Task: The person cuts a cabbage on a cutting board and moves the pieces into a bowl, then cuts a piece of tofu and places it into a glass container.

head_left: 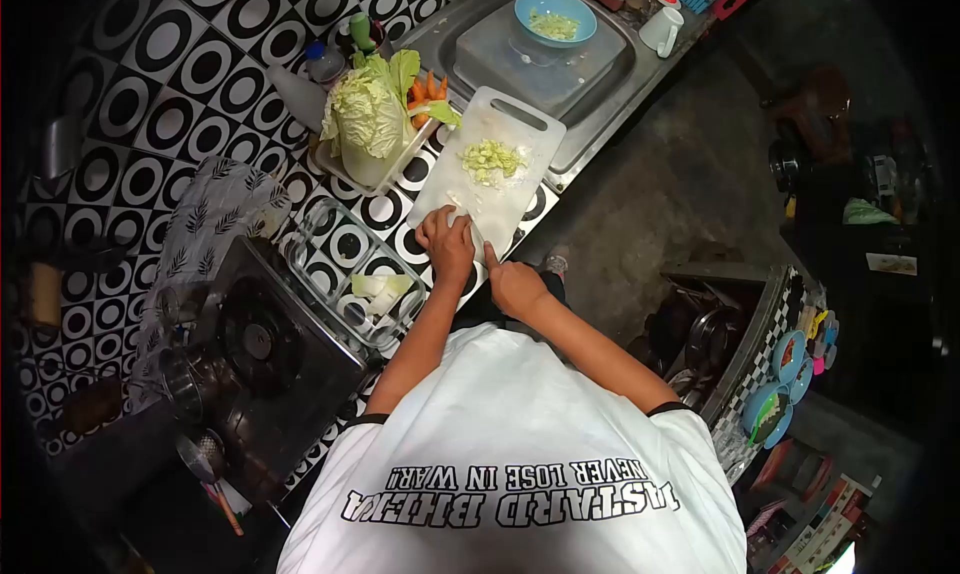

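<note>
A counter (200,84) patterned with black and white circles runs from the upper left to a steel sink (600,94) set in at its far end. A white board (535,144) lies at the front edge, just beside the sink. Left of it stands a tray (382,180) of vegetables, with a bottle (322,62) behind. A glass dish (330,236) sits between the board and a dark stove (270,344). A leaf-printed cloth (215,219) lies beside the stove. A mug (662,29) stands on the sink's rim.

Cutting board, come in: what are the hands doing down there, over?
Left hand curled on pale vegetable piece, near end of cutting board. Right hand grips knife, forefinger along it. Chopped greens piled mid-board; nothing blocking.
</note>
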`<state>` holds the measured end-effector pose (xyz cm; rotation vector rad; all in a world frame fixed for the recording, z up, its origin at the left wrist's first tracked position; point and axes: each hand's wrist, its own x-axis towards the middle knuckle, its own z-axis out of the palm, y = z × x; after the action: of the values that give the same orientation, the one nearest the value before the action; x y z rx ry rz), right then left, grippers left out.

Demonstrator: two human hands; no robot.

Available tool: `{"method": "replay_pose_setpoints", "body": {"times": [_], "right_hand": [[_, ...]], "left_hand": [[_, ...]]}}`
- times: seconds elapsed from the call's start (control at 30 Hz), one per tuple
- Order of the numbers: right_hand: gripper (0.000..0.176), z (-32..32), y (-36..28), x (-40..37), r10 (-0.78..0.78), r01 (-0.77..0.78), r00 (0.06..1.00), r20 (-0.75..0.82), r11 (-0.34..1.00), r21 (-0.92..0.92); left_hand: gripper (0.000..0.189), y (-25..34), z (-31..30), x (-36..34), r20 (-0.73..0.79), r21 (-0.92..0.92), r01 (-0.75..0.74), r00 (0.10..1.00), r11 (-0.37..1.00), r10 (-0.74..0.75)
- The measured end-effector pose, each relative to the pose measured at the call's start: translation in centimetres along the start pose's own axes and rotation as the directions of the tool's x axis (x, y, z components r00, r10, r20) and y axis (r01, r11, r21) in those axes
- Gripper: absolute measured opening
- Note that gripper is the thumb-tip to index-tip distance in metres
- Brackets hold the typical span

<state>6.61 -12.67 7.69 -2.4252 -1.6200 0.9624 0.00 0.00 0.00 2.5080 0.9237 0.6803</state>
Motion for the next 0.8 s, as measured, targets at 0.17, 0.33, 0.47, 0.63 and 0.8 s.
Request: {"method": "replay_pose_setpoints", "body": {"times": [0.17, 0.33, 0.47, 0.63, 0.8], "right_hand": [[0.074, 1.3, 0.2, 0.1, -0.003, 0.005, 0.998, -0.056, 1.0, 0.027], [0.075, 2.1, 0.7, -0.2, -0.001, 0.004, 0.997, -0.081, 0.999, 0.034], [0.078, 3.9, 1.5, 0.0, -0.003, 0.009, 0.991, -0.136, 0.999, 0.042], [0.08, 4.3, 1.9, 0.0, 0.008, -0.004, 0.991, -0.13, 1.0, 0.03], [0.08, 4.6, 1.9, 0.4, 0.021, -0.015, 0.989, -0.148, 0.999, 0.038]], "left_hand": [[0.016, -0.2, -0.2, 0.2, -0.027, 0.007, -0.012, 1.0, 1.0, 0.013], [0.016, -0.3, -0.1, 0.1, -0.031, 0.015, -0.018, 0.999, 1.0, 0.019], [0.015, -0.4, 0.1, 0.1, -0.042, 0.007, -0.032, 0.999, 0.999, 0.032], [0.015, -0.5, 0.2, 0.0, -0.051, 0.004, -0.046, 0.998, 0.999, 0.046], [0.015, -0.2, -0.1, 0.1, -0.038, -0.007, -0.045, 0.998, 0.999, 0.045]]}}
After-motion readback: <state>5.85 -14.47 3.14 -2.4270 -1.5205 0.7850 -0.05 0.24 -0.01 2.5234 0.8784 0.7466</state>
